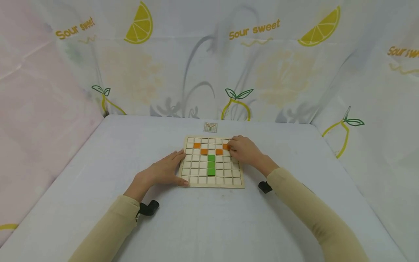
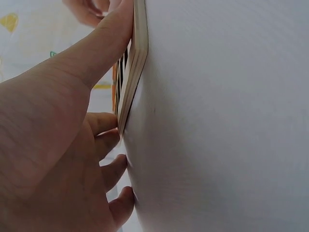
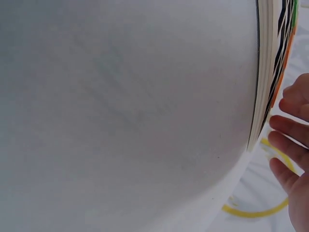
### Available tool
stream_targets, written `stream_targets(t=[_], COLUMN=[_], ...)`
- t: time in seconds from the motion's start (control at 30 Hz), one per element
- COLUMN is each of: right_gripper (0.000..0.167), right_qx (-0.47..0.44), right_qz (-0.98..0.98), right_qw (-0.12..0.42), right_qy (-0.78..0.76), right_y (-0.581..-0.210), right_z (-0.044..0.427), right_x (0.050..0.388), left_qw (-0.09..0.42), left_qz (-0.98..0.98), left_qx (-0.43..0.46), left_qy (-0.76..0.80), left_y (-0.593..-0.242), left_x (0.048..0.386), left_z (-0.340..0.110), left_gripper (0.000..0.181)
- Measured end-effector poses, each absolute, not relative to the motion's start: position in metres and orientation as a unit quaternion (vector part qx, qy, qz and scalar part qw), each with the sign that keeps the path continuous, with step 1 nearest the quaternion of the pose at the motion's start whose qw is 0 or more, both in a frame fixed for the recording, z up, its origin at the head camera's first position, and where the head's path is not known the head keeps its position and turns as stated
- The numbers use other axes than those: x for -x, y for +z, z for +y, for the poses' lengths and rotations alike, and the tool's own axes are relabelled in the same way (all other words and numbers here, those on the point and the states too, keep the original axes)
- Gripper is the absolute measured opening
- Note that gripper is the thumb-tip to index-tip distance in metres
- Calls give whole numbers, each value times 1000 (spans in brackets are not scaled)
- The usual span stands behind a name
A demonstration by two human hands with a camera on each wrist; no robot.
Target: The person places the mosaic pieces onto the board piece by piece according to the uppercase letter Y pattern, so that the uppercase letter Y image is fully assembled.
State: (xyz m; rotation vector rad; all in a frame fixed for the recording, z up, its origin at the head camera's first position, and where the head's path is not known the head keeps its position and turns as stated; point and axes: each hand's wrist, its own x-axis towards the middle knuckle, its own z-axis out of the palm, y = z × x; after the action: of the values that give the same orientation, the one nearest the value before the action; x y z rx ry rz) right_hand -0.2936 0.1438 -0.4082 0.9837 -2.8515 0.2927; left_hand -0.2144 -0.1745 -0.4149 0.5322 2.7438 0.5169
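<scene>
A square wooden grid board lies flat on the white table. Three green tiles form a column in it, and several orange tiles branch out above them in a V. My left hand rests against the board's left side, fingers extended along the edge and thumb over the near left corner. At the upper right, my right hand has thumb and index finger on an orange tile, which they partly cover. Its other fingers hang beside the board's edge in the right wrist view.
Behind the board lies a small pattern card with a similar coloured grid. A printed curtain with lemon drawings hangs along the table's back and sides. Black wrist devices sit under both sleeves.
</scene>
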Motion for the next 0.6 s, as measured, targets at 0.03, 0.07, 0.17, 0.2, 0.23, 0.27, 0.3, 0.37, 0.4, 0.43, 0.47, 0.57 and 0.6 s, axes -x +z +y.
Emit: stream_targets(t=[0.03, 0.07, 0.17, 0.2, 0.23, 0.27, 0.3, 0.37, 0.4, 0.43, 0.47, 0.57, 0.6], right_gripper=[20, 20, 23, 24, 26, 28, 30, 33, 35, 36, 38, 43, 43], right_qx=[-325, -325, -308, -300, -292, -284, -278, -270, -267, -266, -265, -258, -255], right_qz=[-939, -939, -944, -948, -950, -953, -955, -957, -958, -958, -958, -959, -960], right_qw=[58, 59, 47, 40, 35, 31, 28, 31, 35, 41, 45, 48, 47], right_qy=[98, 101, 103, 103, 102, 102, 100, 97, 96, 95, 96, 106, 110], right_y=[-408, -408, -409, -409, -410, -411, -412, -414, -415, -416, -416, -418, -418], right_z=[145, 146, 148, 149, 150, 151, 152, 154, 156, 158, 159, 164, 165], right_x=[293, 292, 291, 290, 290, 290, 289, 288, 287, 286, 285, 281, 280], left_qw=[149, 150, 151, 152, 153, 154, 155, 154, 152, 147, 143, 129, 124], left_qz=[954, 954, 954, 953, 953, 954, 954, 957, 958, 960, 962, 965, 966], left_qx=[-185, -185, -186, -187, -187, -186, -185, -178, -176, -173, -170, -165, -166], left_qy=[181, 181, 183, 183, 181, 179, 176, 169, 167, 163, 161, 157, 155], left_y=[-415, -415, -414, -414, -413, -413, -412, -411, -410, -409, -409, -408, -408], left_x=[215, 215, 216, 216, 217, 217, 217, 218, 218, 218, 218, 217, 217], left_z=[-175, -175, -175, -175, -175, -175, -175, -174, -174, -174, -173, -173, -173], left_gripper=[118, 118, 118, 118, 118, 117, 116, 112, 109, 106, 103, 97, 95])
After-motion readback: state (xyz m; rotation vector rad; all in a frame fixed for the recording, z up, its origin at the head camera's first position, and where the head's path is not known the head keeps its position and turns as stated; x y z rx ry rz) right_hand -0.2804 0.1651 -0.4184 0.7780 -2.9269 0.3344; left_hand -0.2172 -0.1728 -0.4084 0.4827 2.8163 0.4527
